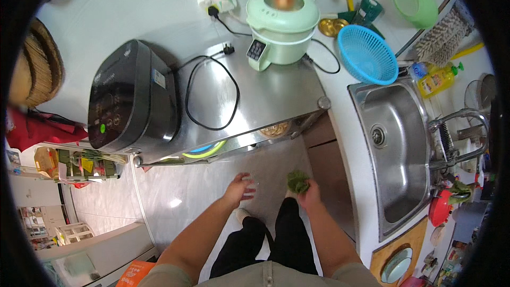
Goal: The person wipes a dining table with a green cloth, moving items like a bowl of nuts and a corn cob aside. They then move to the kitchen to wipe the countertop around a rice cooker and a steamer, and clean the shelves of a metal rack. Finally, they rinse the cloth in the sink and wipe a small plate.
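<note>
My right hand (310, 194) is closed around a bunch of green leaves (297, 181), low over the floor near the brown cabinet front. To its left, my left hand (240, 189) hangs with its fingers apart and nothing in it. Both hands are beyond the near edge of a stainless steel table (255, 103). On that table stand a black rice cooker (133, 95) and a light green electric pot (281, 28) with its lid on; a black power cord (238, 91) lies looped between them.
At the right, a steel sink (398, 155) with a curved faucet (484, 131) is set in the white counter. A blue plastic basket (367, 54) rests at the sink's far end. A wooden board (398, 253) bearing dishes lies at its near end. A yellow bottle (437, 82) stands behind the sink.
</note>
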